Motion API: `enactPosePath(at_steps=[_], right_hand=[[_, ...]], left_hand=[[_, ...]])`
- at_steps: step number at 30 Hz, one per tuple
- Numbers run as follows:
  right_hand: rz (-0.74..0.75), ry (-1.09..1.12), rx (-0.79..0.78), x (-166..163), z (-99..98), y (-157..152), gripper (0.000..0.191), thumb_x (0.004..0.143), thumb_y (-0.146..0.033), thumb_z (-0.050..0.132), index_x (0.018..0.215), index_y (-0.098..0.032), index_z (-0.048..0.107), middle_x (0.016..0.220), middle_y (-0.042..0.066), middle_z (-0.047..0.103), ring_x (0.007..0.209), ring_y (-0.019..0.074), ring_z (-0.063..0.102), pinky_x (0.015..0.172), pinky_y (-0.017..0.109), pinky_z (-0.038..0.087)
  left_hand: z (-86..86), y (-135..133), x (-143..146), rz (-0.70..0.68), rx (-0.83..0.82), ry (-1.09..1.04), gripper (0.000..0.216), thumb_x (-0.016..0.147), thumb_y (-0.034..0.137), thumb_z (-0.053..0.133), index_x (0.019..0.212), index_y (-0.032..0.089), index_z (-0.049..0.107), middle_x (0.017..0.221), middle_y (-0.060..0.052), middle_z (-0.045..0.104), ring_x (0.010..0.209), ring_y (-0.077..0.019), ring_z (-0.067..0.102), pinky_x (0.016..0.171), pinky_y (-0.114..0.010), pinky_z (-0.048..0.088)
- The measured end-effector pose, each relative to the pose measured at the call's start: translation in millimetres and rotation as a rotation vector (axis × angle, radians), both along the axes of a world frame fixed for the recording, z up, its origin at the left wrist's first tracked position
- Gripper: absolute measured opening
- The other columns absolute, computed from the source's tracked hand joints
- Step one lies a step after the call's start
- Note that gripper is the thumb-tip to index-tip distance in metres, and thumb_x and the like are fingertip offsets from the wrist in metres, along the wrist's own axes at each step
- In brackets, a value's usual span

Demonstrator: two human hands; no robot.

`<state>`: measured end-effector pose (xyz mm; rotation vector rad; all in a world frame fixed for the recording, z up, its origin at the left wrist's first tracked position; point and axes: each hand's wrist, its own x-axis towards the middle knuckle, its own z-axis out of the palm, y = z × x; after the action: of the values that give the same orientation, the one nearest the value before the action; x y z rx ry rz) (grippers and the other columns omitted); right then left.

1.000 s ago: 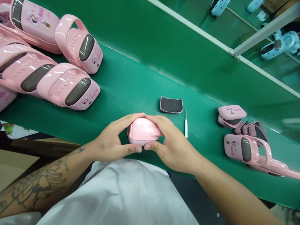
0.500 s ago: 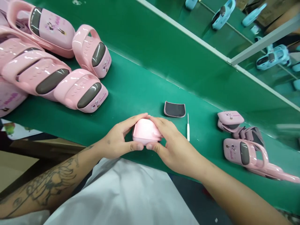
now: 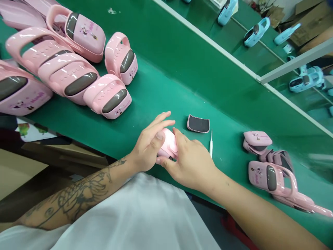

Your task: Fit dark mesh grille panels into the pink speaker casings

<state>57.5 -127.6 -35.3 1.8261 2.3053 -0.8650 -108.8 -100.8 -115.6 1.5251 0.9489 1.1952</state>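
A pink rounded plastic housing (image 3: 169, 143) is held between my two hands above the green bench, close to my body. My right hand (image 3: 191, 161) grips its right side, the thumb along the near edge and the fingers at the far side. My left hand (image 3: 150, 144) is pressed to its left side, thumb laid over the top and other fingers stretched past it. Much of the housing is hidden by the hands. Beyond it lies a curved dark panel with a pink rim (image 3: 198, 124). A white-handled screwdriver (image 3: 211, 147) rests to the right of my right hand.
Several pink handled housings with dark windows (image 3: 80, 84) crowd the bench's left side. On the right lie a printed pink piece (image 3: 257, 138) and a long pink handled part (image 3: 262, 176). A green partition with a metal rail (image 3: 208, 43) runs behind; light blue parts (image 3: 307, 79) lie beyond it.
The housing has been turned in my hands, and my left thumb has moved from its near edge up onto its top. The left fingers have straightened. The whole view has shifted slightly.
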Motion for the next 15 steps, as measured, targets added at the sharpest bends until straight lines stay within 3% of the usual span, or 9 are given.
enactPosePath(at_steps=[2,4,8,11,15], right_hand=[[-0.003,0.028,0.067,2,-1.7,2,0.072,0.099,-0.060,0.069,0.145,-0.007,0.056,0.129,0.024,0.076,0.119,0.0447,0.072,0.102,0.064,0.053],[0.017,0.085,0.101,4,-2.7,2,0.060,0.100,-0.056,0.069,0.137,-0.010,0.061,0.128,0.022,0.075,0.124,0.0450,0.068,0.106,0.066,0.051],[-0.061,0.289,-0.025,4,-6.0,-2,0.054,0.101,-0.040,0.068,0.147,-0.015,0.055,0.138,0.020,0.072,0.124,0.0383,0.068,0.105,0.061,0.056],[-0.176,0.449,-0.045,1,-9.7,-6,0.060,0.099,-0.034,0.071,0.153,-0.019,0.051,0.148,0.017,0.067,0.134,0.0346,0.065,0.112,0.057,0.055],[-0.272,0.528,-0.067,-4,-12.9,-10,0.055,0.096,-0.030,0.072,0.148,-0.022,0.056,0.144,0.013,0.070,0.128,0.0309,0.070,0.106,0.051,0.060]], left_hand=[[0.2,0,0,-0.022,-0.120,-0.030,0.075,0.114,0.070,0.029,0.135,0.019,0.079,0.166,-0.015,0.061,0.159,-0.0353,0.053,0.133,-0.057,0.038],[-1.5,-2,2,0.010,-0.190,-0.074,0.075,0.114,0.069,0.028,0.124,0.019,0.083,0.151,-0.015,0.074,0.147,-0.0341,0.064,0.127,-0.054,0.046],[-3.4,-7,11,0.163,-0.228,-0.104,0.066,0.113,0.067,0.040,0.107,0.019,0.085,0.117,-0.011,0.086,0.117,-0.0312,0.078,0.106,-0.047,0.060],[-0.2,-10,15,0.218,-0.223,-0.121,0.063,0.113,0.064,0.042,0.104,0.019,0.086,0.119,-0.011,0.087,0.119,-0.0308,0.078,0.107,-0.047,0.060],[3.2,-11,18,0.253,-0.249,-0.101,0.059,0.115,0.060,0.044,0.101,0.021,0.085,0.114,-0.009,0.087,0.114,-0.0286,0.080,0.102,-0.045,0.061]])
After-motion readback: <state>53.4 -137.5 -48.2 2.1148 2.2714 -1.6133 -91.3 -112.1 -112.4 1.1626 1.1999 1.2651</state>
